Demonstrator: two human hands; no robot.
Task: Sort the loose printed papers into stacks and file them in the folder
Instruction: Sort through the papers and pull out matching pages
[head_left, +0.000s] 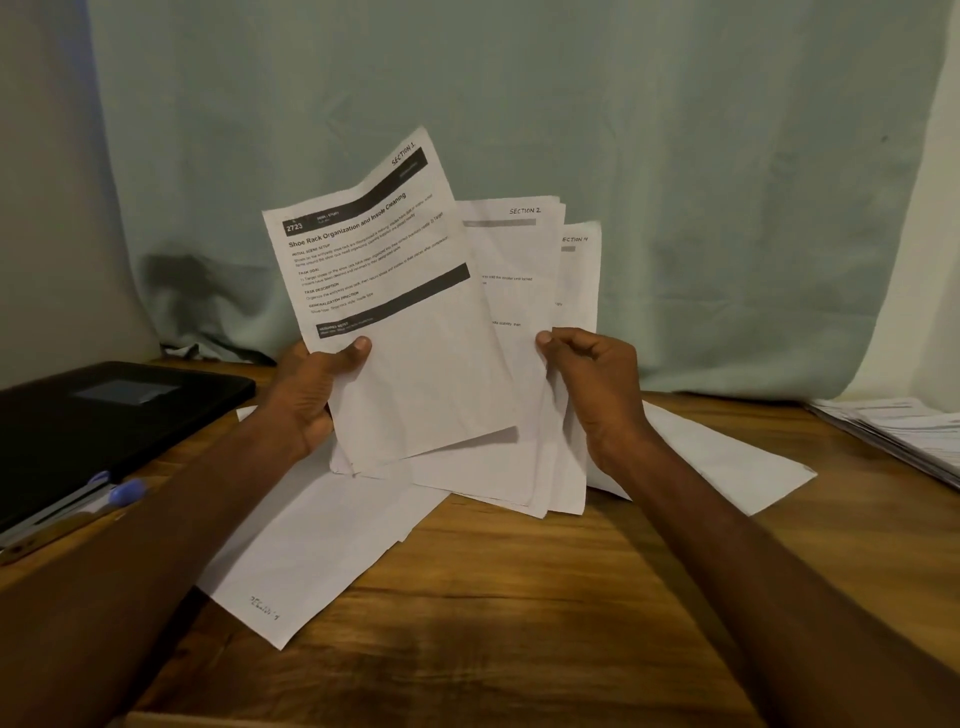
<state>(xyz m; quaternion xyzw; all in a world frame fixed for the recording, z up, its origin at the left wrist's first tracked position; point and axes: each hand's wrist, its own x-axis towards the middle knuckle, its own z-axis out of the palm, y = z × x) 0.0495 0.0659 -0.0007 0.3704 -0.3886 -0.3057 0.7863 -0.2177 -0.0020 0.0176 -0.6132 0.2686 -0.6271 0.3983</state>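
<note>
Holding a fan of printed papers up off the table, I have both hands in view. My left hand (311, 395) grips the front sheet (384, 291), thumb curled over its lower left face and fingers behind; that sheet is headed "Shoe Rack Organization and Insole Cleaning" and is marked "SECTION 1" in its top right corner. My right hand (597, 379) has its fingers curled, thumb and fingers pinching the right edge of the sheets behind (519, 270). Among those I can read two more labels, "SECTION 2" and "SECTION 4"; several edges overlap there, so I cannot give an exact count of the fanned sheets, only that there are at least three.

On the wooden table (519, 597) below the fan lie more loose sheets (311, 551), face down, one with handwriting showing faintly through near its lower corner; another white sheet (727, 462) pokes out to the right of my right wrist. I count at least two lying flat.

One black folder (104, 415) sits closed at the left edge of the table, well apart from the fan. One pen (124, 491) with a blue cap lies just in front of it. One separate stack of printed papers (904, 431) rests at the far right edge. A pale green cloth (519, 104) hangs behind the table.
</note>
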